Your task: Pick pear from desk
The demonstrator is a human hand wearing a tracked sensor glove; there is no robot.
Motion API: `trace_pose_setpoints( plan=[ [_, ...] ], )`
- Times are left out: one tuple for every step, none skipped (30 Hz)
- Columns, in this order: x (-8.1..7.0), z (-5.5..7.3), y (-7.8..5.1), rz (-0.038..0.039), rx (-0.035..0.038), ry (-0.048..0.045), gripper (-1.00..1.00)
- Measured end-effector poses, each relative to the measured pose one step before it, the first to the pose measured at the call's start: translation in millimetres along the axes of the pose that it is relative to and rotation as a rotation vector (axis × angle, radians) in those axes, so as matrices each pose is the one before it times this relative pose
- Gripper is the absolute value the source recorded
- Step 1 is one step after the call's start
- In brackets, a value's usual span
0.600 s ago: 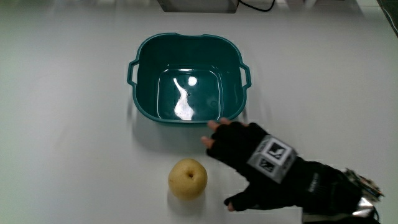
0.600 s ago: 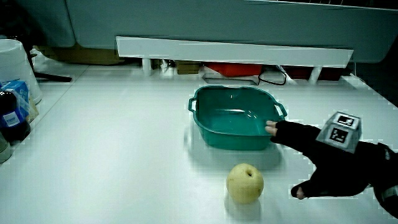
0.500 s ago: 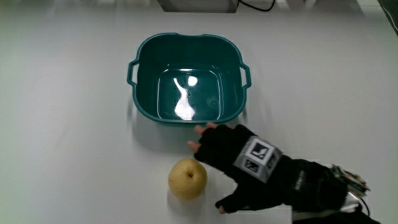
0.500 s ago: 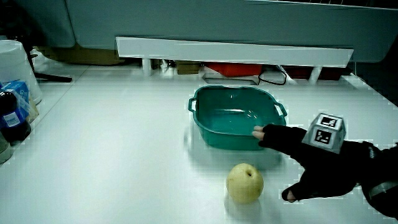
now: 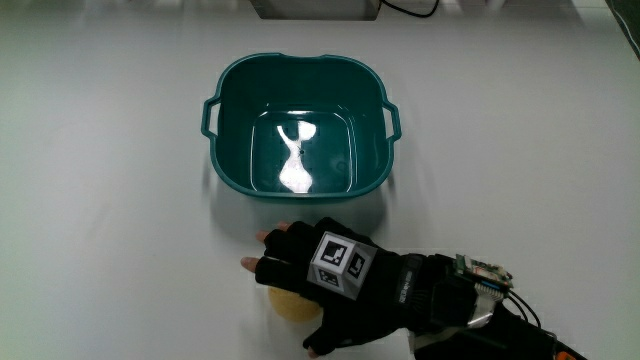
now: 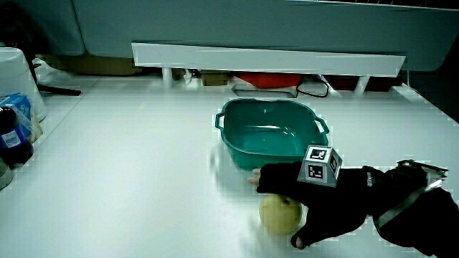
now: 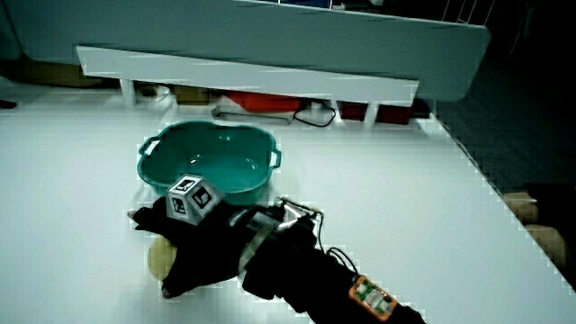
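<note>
The yellow pear [image 5: 282,305] lies on the white table, nearer to the person than the teal basin [image 5: 300,60]. The gloved hand [image 5: 335,290] sits right over the pear and covers most of it. Its fingers [image 5: 268,240] stretch out spread above the fruit toward the basin, and the thumb [image 5: 314,345] points back toward the person. I see no closed grasp. In both side views the pear [image 6: 276,213] [image 7: 159,258] peeks out from under the hand [image 6: 301,197] [image 7: 193,236], in front of the basin [image 6: 267,104] [image 7: 200,127].
A low white partition [image 6: 265,57] runs along the table's far edge, with a black cable [image 6: 315,89] at its foot. At one table edge stand a dark bottle [image 6: 14,136] and a white container [image 6: 18,72].
The hand has slid from beside the pear, near the basin's wall, to directly over the pear. Pear and basin have not moved.
</note>
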Motion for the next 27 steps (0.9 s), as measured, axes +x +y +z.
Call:
trace_pose_setpoints(
  plan=[
    [-0.48,-3.92,2.48,0.00098,-0.01587,-0.00435,0.0],
    [-0.58,-1.78,1.25,0.00223,-0.01382,0.00466,0.0],
    [-0.66,-0.21,0.16,-0.01435,0.01011,-0.01725,0.0],
    [-0.41,-1.02,0.97,0.00401,-0.00622,-0.00468,0.05],
    [-0.19,1.76,-0.26,-0.00379,0.00671,0.00029,0.09],
    [-0.24,-0.34,0.85,-0.0034,0.00978,-0.00314,0.14],
    [-0.72,0.37,1.11,-0.00046,-0.00827,-0.00744,0.18],
    [-0.4,-1.59,2.14,-0.01194,0.00104,-0.02028,0.23],
    [-0.2,-0.22,1.44,-0.00345,-0.00596,0.00077,0.27],
    [0.22,-1.24,0.8,0.00165,0.00228,0.00498,0.32],
    [-0.08,1.99,-1.22,0.00227,0.01227,0.00427,0.36],
    [0.37,-0.49,-0.23,-0.01156,0.01029,-0.00581,0.41],
    [0.42,-2.22,0.91,-0.0007,0.00356,-0.00178,0.45],
    [0.78,1.05,0.04,0.00002,0.01169,0.00885,0.5],
    [0.25,-0.54,0.33,0.00419,0.00395,0.00417,0.55],
    [-0.02,0.42,-0.3,0.00396,0.01477,-0.00383,0.59],
    [0.16,-0.09,-0.14,-0.00148,0.00136,0.00578,0.64],
    [-0.28,1.43,-0.78,-0.00418,0.01091,-0.00782,0.68],
    [-0.07,0.61,-0.5,0.00484,0.00444,0.00947,0.73],
    [0.04,0.02,-0.16,-0.00042,-0.00238,-0.00011,0.77],
    [0.14,-2.04,0.56,-0.0001,-0.00081,0.00272,0.82],
    [-0.32,2.35,-0.91,0.0,0.0065,0.00078,0.86],
    [0.12,-2.75,0.86,0.00366,-0.00429,0.00054,0.91],
    [-0.01,1.0,-0.57,-0.00234,0.01057,0.00164,0.95],
    [0.72,-3.18,1.04,-0.00022,0.00086,0.00101,1.0],
    [0.55,0.95,-0.37,-0.00191,-0.00149,0.00065,1.0],
    [0.58,0.93,-0.92,0.00746,0.00248,0.01049,1.0]
  ],
)
